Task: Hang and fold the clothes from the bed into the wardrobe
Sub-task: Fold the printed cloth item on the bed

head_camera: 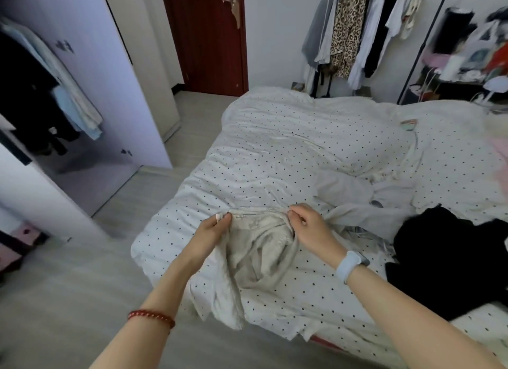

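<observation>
A beige garment (258, 256) hangs over the near corner of the bed (288, 154), which has a white cover with black dots. My left hand (211, 236) pinches its top edge at the left, and my right hand (310, 228) pinches the same edge at the right. The cloth droops between and below both hands. A white garment (357, 203) lies crumpled just right of my right hand. A black garment (450, 258) lies on the bed at the right. The open wardrobe (41, 99) stands at the left with dark and pale clothes hanging inside.
The lilac wardrobe door (110, 74) stands open toward the bed. Grey floor (68, 286) runs between bed and wardrobe. A dark red room door (206, 36) is at the back. A clothes rack (354, 30) and cluttered shelves (467, 63) stand behind the bed.
</observation>
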The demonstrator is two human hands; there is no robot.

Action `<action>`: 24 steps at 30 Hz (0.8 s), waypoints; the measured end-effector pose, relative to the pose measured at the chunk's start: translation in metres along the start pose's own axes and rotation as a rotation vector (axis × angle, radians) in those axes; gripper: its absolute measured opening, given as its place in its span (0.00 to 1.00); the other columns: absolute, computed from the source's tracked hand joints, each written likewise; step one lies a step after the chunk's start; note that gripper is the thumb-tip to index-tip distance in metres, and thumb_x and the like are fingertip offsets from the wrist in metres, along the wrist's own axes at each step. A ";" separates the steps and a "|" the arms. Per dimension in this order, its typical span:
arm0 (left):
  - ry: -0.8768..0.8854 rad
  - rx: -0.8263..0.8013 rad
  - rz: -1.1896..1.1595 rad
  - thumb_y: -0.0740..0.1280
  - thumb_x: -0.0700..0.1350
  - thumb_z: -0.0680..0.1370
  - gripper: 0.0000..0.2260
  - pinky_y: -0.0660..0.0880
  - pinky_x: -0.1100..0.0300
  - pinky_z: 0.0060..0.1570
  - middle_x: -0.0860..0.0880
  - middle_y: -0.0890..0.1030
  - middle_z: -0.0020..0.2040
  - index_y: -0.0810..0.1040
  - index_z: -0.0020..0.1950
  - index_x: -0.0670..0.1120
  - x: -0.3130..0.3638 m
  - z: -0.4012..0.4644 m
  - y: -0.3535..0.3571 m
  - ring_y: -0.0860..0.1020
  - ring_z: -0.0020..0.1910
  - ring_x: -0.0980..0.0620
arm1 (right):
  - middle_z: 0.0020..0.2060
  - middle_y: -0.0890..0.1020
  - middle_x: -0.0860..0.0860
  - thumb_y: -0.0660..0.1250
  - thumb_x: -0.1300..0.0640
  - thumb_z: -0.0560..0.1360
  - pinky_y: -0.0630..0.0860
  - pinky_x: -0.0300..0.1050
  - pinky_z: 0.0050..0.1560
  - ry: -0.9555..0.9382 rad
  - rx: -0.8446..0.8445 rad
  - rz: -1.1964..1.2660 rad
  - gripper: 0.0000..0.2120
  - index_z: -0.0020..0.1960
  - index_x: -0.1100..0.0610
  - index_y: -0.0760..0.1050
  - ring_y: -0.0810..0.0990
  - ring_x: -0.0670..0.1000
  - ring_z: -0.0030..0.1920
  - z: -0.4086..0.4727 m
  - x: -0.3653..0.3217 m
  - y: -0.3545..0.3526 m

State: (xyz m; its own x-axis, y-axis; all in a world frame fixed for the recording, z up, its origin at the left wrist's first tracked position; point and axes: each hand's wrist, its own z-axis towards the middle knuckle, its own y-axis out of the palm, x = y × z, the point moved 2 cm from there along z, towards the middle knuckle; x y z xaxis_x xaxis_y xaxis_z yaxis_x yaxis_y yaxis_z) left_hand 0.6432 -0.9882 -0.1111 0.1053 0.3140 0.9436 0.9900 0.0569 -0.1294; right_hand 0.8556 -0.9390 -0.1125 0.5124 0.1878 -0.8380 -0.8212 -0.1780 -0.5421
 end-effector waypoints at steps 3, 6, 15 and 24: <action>0.019 0.005 -0.106 0.61 0.49 0.80 0.17 0.72 0.52 0.56 0.41 0.82 0.50 0.78 0.54 0.35 0.009 0.000 -0.017 0.80 0.51 0.44 | 0.32 0.74 0.58 0.57 0.64 0.79 0.67 0.42 0.41 0.028 -0.047 0.027 0.12 0.40 0.69 0.73 0.71 0.51 0.36 0.005 -0.020 0.001; 0.062 0.085 -0.245 0.59 0.45 0.81 0.12 0.77 0.57 0.51 0.45 0.84 0.47 0.80 0.49 0.40 0.021 -0.005 -0.035 0.82 0.48 0.49 | 0.23 0.68 0.49 0.54 0.63 0.80 0.74 0.42 0.42 0.179 -0.461 0.275 0.14 0.39 0.61 0.73 0.73 0.51 0.28 -0.002 -0.044 0.004; 0.372 -0.013 0.007 0.61 0.46 0.80 0.16 0.67 0.65 0.32 0.42 0.71 0.39 0.72 0.44 0.32 0.067 -0.025 -0.035 0.68 0.38 0.48 | 0.59 0.78 0.53 0.67 0.55 0.76 0.72 0.45 0.62 0.022 -0.645 0.132 0.18 0.64 0.57 0.70 0.76 0.46 0.58 -0.013 -0.074 0.053; 0.222 -0.099 0.361 0.73 0.44 0.72 0.07 0.72 0.73 0.42 0.61 0.80 0.42 0.78 0.46 0.54 0.033 -0.029 -0.053 0.77 0.40 0.70 | 0.39 0.76 0.45 0.56 0.66 0.79 0.68 0.32 0.44 -0.197 -0.100 0.110 0.09 0.48 0.56 0.72 0.73 0.42 0.40 -0.004 -0.090 0.023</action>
State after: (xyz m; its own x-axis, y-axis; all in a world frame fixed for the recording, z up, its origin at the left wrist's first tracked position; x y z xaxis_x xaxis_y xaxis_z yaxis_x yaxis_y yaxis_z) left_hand 0.5966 -1.0084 -0.0640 0.4537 0.0853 0.8870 0.8889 -0.1140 -0.4437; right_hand 0.7913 -0.9637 -0.0501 0.3546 0.3447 -0.8692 -0.8354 -0.3006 -0.4601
